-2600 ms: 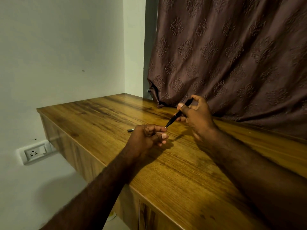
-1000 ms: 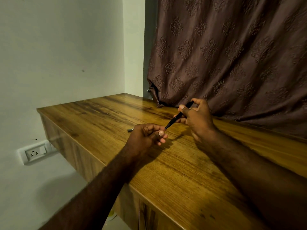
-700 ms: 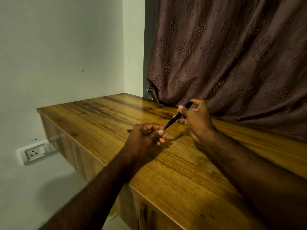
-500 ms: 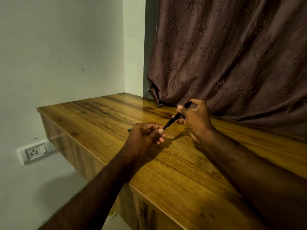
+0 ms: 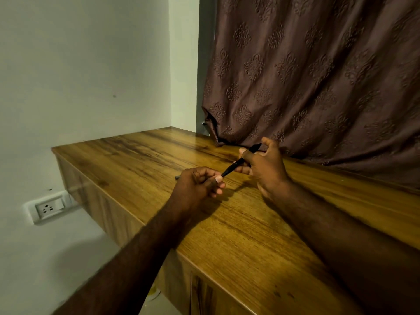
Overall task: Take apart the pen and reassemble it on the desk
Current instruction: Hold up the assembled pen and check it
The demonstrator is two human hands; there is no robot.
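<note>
Pinching slim black pen [image 5: 234, 166] above glossy woodgrain desk [image 5: 136, 160]

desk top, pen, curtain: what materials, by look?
Desk top: wood or wood-look laminate, semi-gloss; bold grain, soft sheen.
Pen: probably black plastic, slightly glossy, with a thin pale band, maybe metal; too small to be sure.
Curtain: brown fabric with raised motifs; hangs in soft folds.
</note>
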